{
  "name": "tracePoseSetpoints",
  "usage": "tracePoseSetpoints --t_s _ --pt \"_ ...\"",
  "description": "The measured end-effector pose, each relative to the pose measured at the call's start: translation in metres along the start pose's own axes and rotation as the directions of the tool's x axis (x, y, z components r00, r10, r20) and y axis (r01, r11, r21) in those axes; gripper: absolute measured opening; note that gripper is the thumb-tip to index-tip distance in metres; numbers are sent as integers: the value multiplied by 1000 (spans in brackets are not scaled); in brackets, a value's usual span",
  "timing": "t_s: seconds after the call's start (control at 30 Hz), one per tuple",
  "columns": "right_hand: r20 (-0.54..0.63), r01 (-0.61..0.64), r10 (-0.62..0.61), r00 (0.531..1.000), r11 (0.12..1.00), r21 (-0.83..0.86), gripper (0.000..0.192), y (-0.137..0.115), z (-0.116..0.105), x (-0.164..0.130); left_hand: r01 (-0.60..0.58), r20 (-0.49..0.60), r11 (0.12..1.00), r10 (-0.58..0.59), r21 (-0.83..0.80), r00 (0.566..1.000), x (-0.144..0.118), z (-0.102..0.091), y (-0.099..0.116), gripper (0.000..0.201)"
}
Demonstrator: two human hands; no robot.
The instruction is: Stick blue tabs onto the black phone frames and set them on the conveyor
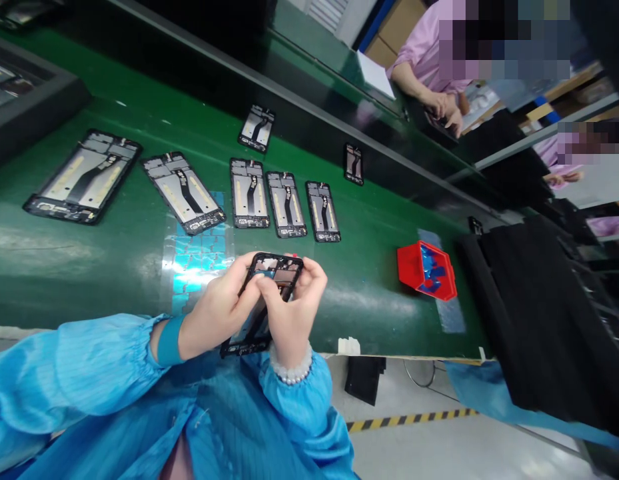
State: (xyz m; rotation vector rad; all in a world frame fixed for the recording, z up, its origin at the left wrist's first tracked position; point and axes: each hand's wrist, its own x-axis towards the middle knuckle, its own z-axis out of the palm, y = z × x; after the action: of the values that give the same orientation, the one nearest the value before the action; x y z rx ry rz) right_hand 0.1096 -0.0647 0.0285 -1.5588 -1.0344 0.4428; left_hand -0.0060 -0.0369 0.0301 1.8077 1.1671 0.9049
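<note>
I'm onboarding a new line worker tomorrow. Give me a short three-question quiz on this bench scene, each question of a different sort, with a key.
1. True or false: both hands, left hand and right hand, grip one phone frame above the edge of the green belt.
2. Which colour is the small bin on the belt? A) yellow B) red C) white
3. Fill in: the sheet of blue stickers lies on the belt just in front of the ____ hand.

Key: 1 true; 2 B; 3 left
</note>
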Motion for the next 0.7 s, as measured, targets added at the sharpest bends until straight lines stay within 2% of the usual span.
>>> tracePoseSetpoints --t_s 0.07,0.2,0.33,0.43,0.57,0.7 --pt "61 -90 84 995 990 110 43 0 3 1 -18 35 996 15 87 999 3 -3 0 38" --pt "48 -104 100 994 992 74 46 -2 5 -4 -42 62 967 28 251 998 7 -6 0 48" --pt "176 -111 94 980 990 87 61 -2 0 -4 -66 51 962 55 266 997 10 -7 -1 52" --pt "239 -124 96 966 987 103 62 0 -3 1 -62 121 973 36 222 992 13 -10 -2 55" --pt "173 -159 132 976 976 151 52 3 -2 5 -103 222 980 64 171 973 18 -15 -3 58" --pt "107 -207 188 976 954 218 43 3 3 3 -109 192 973 69 204 979 19 -13 0 58"
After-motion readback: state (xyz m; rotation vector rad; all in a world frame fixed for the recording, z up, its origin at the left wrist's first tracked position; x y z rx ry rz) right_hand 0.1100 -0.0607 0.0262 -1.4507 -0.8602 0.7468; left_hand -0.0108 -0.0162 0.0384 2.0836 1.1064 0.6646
